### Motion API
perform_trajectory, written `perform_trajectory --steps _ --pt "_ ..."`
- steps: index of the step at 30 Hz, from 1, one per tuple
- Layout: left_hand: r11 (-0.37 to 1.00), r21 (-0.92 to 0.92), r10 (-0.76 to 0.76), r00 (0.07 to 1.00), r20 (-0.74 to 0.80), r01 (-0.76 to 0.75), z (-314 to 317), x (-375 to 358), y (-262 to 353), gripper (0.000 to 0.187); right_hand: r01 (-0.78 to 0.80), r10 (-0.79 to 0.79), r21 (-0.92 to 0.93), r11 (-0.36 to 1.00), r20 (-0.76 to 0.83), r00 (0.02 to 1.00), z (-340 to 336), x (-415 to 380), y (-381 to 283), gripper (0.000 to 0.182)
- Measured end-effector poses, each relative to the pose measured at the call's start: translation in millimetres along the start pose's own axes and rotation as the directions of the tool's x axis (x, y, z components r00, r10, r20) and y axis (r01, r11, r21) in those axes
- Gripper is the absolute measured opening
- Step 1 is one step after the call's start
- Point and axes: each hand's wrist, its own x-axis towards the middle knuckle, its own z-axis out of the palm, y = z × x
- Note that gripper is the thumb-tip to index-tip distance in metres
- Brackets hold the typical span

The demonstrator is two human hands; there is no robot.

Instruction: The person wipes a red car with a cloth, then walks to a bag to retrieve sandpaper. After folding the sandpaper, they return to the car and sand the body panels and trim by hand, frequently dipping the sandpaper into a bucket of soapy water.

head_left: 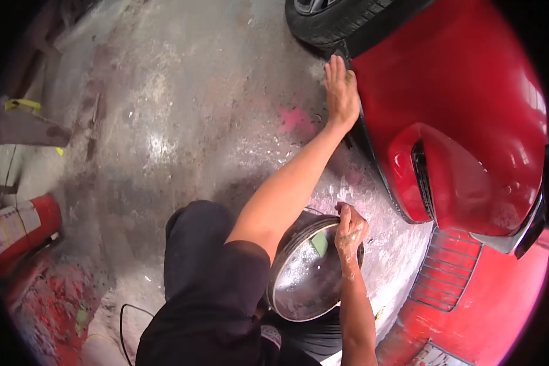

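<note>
My left hand [341, 94] reaches up and lies with fingers stretched out along the lower edge of a red car bumper [433, 79], close to the tyre. Nothing shows in its grasp. My right hand [351, 230], wet with whitish residue, is closed at the rim of a dark round bucket [273, 268], its fingers curled over the edge. Cloudy water [299, 283] fills part of the bucket, and a small green piece [319, 244], perhaps a pad or abrasive sheet, shows near the far inner wall. My right fingertips are partly hidden.
A black tyre [332, 27] stands beyond the bumper. A wire rack [448, 268] lies on the red surface at right. At left are a red container [21, 229] with a white label and a dark cable [121, 323]. The concrete floor [165, 110] is stained.
</note>
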Motion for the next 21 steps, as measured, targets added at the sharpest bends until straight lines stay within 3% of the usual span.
perform_trajectory --steps 2,4,7,10,12,14,16,18,21 --pt "0.994 -0.025 0.107 0.994 -0.011 -0.107 3 -55 -4 0.069 0.004 -0.003 0.025 1.000 -0.038 0.999 3 8 -7 0.045" --pt "0.996 0.060 0.062 0.996 0.069 -0.066 11 -107 -16 0.070 0.006 -0.005 0.031 0.999 -0.035 0.999 2 7 -6 0.045" --pt "0.998 0.000 0.068 0.997 -0.046 -0.068 11 -46 -11 0.066 0.018 -0.018 0.003 1.000 0.032 0.999 0 8 -3 0.046" --pt "0.999 -0.028 0.047 0.997 0.066 -0.046 -12 24 -19 0.061 0.018 -0.017 0.032 0.999 -0.006 1.000 3 7 -5 0.046" --pt "0.993 -0.034 0.118 0.992 0.048 -0.117 -9 -7 -24 0.064 0.045 -0.044 0.033 0.998 -0.027 0.999 7 13 -9 0.046" --pt "0.999 0.003 0.051 0.994 0.095 -0.051 -8 -27 -21 0.066 0.011 -0.011 0.022 1.000 -0.006 1.000 4 8 -6 0.047" --pt "0.991 -0.035 0.128 0.991 0.022 -0.128 -5 8 -27 0.063 0.014 -0.013 -0.017 1.000 0.022 1.000 1 10 -9 0.047" --pt "0.999 0.052 -0.004 0.992 0.125 -0.003 -17 48 -20 0.060 0.027 -0.027 -0.007 1.000 0.001 1.000 2 8 -9 0.052" --pt "0.998 -0.001 0.070 0.993 0.099 -0.071 -20 8 -18 0.060 0.021 -0.021 0.004 1.000 0.001 1.000 8 11 -9 0.052"
